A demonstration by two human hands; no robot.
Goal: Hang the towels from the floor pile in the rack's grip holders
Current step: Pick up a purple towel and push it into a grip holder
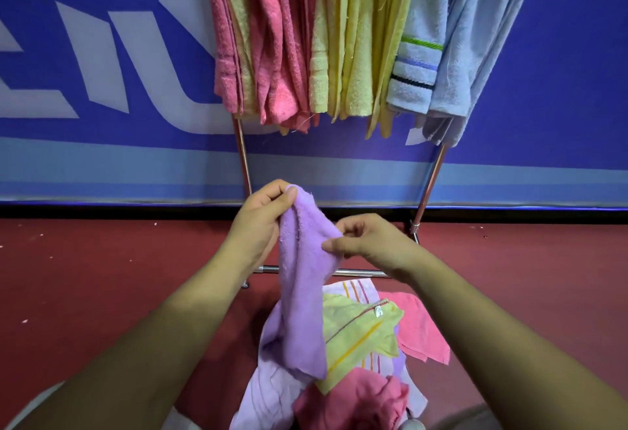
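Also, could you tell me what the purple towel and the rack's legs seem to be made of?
The purple towel looks like terry cloth, matte, with a fuzzy looped nap and loose threads. The rack legs are apparently polished metal tube, perhaps chromed or stainless, judging by bright reflections.

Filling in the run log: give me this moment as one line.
left hand: pinches top of lilac terry towel | right hand: pinches its side edge | state: not yet hung | floor pile: more towels waiting
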